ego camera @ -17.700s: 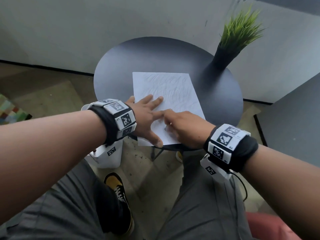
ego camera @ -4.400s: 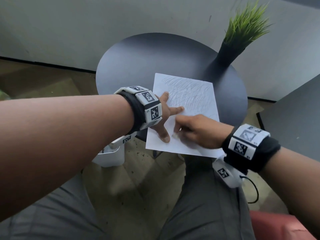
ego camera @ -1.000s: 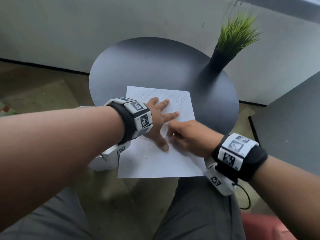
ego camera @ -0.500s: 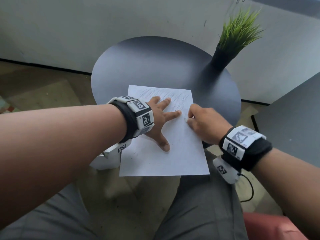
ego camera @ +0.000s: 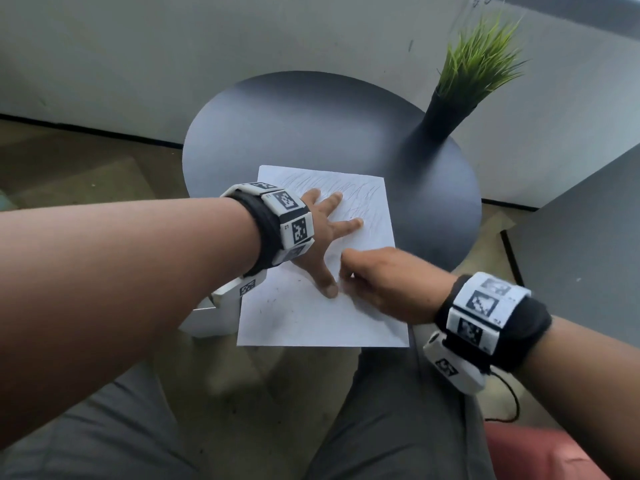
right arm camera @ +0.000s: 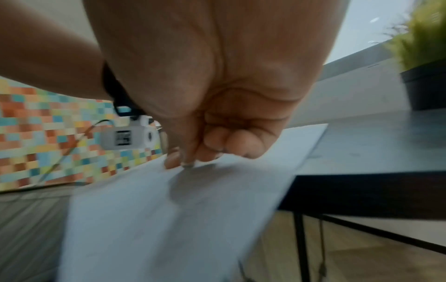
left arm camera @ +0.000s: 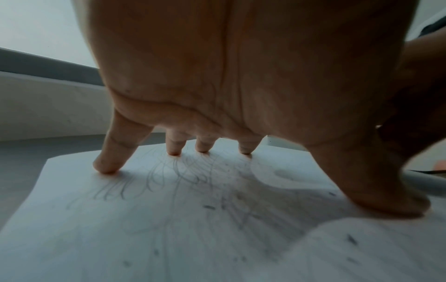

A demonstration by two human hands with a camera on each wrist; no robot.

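Observation:
A white sheet of paper [ego camera: 322,323] with faint pencil scribbles lies on the round dark table [ego camera: 311,126], its near half hanging over the table's front edge. My left hand [ego camera: 320,237] lies flat on it with fingers spread, pressing it down; its fingertips [left arm camera: 106,167] touch the scribbled part. My right hand [ego camera: 381,282] is curled just right of the left thumb. In the right wrist view it [right arm camera: 217,145] pinches a small eraser [right arm camera: 187,165] against the paper [right arm camera: 169,219]; only the eraser's grey tip shows. Dark crumbs dot the sheet [left arm camera: 169,238].
A potted grass plant [ego camera: 474,64] stands at the table's back right edge. A white box [ego camera: 214,317] sits on the floor under the table's left side. A dark cabinet [ego camera: 588,237] stands to the right. My knees are below the overhanging paper.
My right hand has swung from the sheet's right edge back to beside the left thumb. The left hand stays pressed flat. Since several seconds ago the sheet has slid toward me.

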